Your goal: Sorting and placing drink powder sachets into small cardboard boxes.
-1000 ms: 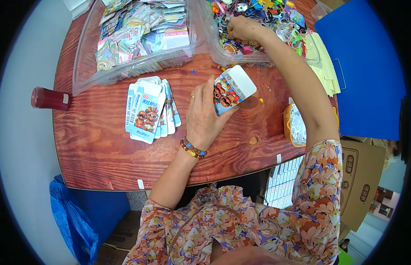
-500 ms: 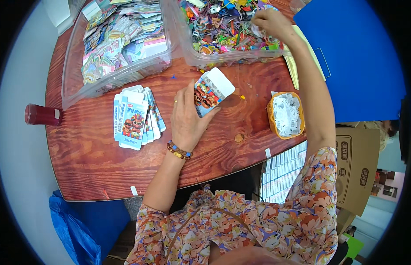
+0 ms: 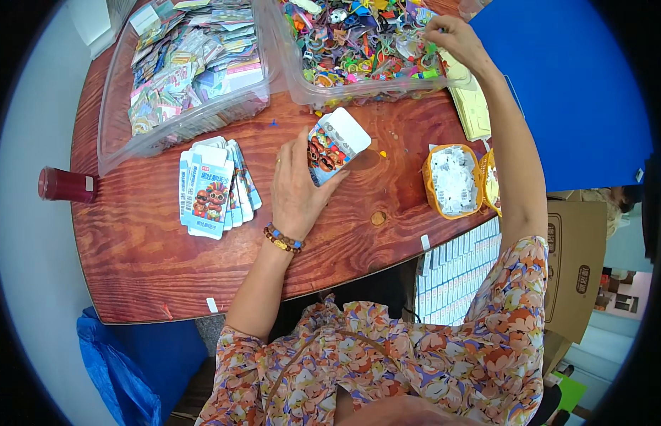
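Note:
My left hand (image 3: pixel 296 186) holds a small printed carton (image 3: pixel 333 145) with its white flap open, just above the red-brown wooden table (image 3: pixel 146 270). My right hand (image 3: pixel 455 39) reaches into the far clear bin (image 3: pixel 302 89) of small colourful toys, fingers pinched together; whether they hold a toy is hidden. A fanned stack of flat printed cartons (image 3: pixel 211 186) lies on the table left of my left hand.
A second clear bin (image 3: pixel 114 153) of printed packets stands at the back left. A dark red cup (image 3: pixel 64 184) sits at the left edge. A small orange basket (image 3: pixel 431 186) of white packets is on the right; yellow sheets (image 3: pixel 474 106) behind it. Cardboard boxes (image 3: pixel 575 263) stand right.
My right hand has moved right along the toy bin's far side. My left hand kept the open carton, staying near the table's middle.

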{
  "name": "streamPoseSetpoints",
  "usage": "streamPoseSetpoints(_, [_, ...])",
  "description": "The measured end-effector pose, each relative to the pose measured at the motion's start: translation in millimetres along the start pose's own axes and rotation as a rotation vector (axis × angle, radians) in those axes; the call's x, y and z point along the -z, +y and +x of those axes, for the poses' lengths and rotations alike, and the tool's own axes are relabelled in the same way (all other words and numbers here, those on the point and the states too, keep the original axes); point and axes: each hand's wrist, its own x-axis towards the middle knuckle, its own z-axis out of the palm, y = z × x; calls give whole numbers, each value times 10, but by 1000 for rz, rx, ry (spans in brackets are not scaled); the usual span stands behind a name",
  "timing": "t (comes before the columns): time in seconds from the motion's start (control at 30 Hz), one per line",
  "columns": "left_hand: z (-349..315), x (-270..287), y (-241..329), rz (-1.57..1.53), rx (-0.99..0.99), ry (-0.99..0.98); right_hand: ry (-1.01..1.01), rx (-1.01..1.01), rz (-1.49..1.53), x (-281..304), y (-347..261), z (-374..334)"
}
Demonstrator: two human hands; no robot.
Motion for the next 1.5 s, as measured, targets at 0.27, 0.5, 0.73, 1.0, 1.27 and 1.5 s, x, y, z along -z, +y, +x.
streamPoseSetpoints(0.27, [-4, 2, -72, -24, -44, 50, -24, -20, 773, 75, -338, -180])
streamPoseSetpoints(0.5, [-4, -21, -91, -37, -54, 55, -226, -111, 337, 94, -572, -330])
streamPoseSetpoints(0.73, [9, -53, -49, -26, -84, 89, -113, -123, 581, 82, -296, -380])
streamPoseSetpoints(1.0, [-2, -27, -52, -25, -61, 62, -152, -46, 1088, 167, -732, -598])
streamPoseSetpoints(1.27, [-14, -51, -64, -27, -99, 98, -374, 42, 1242, 78, -1561, -974])
streamPoseSetpoints(1.5, [-15, -73, -51, -12, -96, 88, -342, -31, 944, -195, -1683, -1129])
